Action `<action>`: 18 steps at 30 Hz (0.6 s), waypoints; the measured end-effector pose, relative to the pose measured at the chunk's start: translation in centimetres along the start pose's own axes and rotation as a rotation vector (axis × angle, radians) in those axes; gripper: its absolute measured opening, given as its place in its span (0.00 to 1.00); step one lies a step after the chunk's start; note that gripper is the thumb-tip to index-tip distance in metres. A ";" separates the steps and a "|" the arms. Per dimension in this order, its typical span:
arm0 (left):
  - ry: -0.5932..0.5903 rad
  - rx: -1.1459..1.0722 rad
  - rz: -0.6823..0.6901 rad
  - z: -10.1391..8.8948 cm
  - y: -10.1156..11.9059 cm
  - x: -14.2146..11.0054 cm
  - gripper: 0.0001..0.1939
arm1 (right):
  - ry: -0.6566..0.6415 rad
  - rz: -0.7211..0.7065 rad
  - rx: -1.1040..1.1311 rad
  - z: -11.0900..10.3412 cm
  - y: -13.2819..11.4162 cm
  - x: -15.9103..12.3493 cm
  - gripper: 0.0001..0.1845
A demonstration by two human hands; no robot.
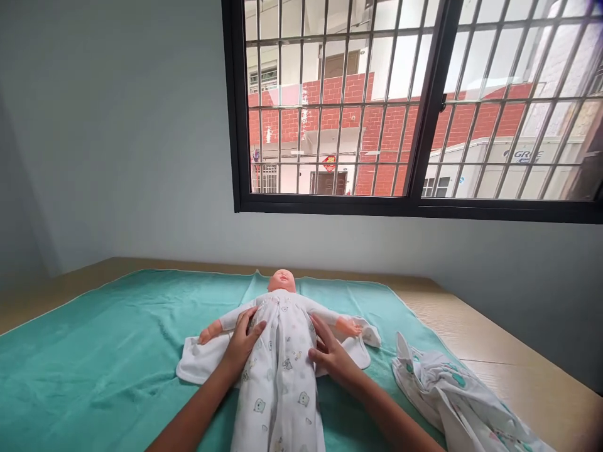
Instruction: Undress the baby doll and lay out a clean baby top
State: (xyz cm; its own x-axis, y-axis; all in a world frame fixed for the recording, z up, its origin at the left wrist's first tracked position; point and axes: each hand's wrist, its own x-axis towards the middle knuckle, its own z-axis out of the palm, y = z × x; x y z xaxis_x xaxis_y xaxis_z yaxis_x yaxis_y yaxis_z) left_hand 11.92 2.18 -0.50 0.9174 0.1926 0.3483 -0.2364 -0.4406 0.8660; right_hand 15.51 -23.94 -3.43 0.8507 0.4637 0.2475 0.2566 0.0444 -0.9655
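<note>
the doll (282,281) lies on its back, head at twelve o'clock, on a green cloth (117,351) that probably cushions it from the wood-grained tabletop (499,358). a printed white garment (285,383) runs lengthwise down its front towards six o'clock, perhaps laid this way so its top meets the chest and its long halves follow the body.

the left hand (240,346) sits at nine o'clock of the doll's middle, the right hand (336,361) at three — opposite each other, likely to steady and even out both edges. the left thumb stands apart from the fingers, spread over the fabric; the right fingers are loosely bent, thumb apart too. neither shows a pinch, though i cannot tell what the hidden fingertips do.

the garment looks soft and thin, with small animal prints and a long central crease. plain white fabric (200,363) fans out beneath the doll at eight and four o'clock, its corners rounded. farther out at four o'clock, a patterned cloth (455,389) lies rumpled — twisted folds, green patches — against the smooth, rounded head.
</note>
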 end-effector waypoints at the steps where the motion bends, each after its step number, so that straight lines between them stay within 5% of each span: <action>1: -0.008 -0.043 -0.012 0.1 -0.3 0.0 0.31 | 0.010 0.012 -0.020 0.0 -0.2 0.2 0.51; 7: -0.054 -0.202 -0.053 -0.2 -1.1 0.4 0.35 | 0.074 0.043 -0.086 0.9 -0.9 1.5 0.56; 18: -0.036 -0.127 -0.066 -0.8 0.1 -0.4 0.29 | 0.059 0.154 -0.114 0.8 -2.2 1.3 0.62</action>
State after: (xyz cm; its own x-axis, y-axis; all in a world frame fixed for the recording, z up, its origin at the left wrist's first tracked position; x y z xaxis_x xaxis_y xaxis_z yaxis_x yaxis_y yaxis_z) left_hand 11.31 2.72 -0.27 0.9427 0.1846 0.2779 -0.2118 -0.3126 0.9260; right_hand 15.68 -22.75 -1.01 0.9085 0.4044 0.1049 0.1687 -0.1255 -0.9776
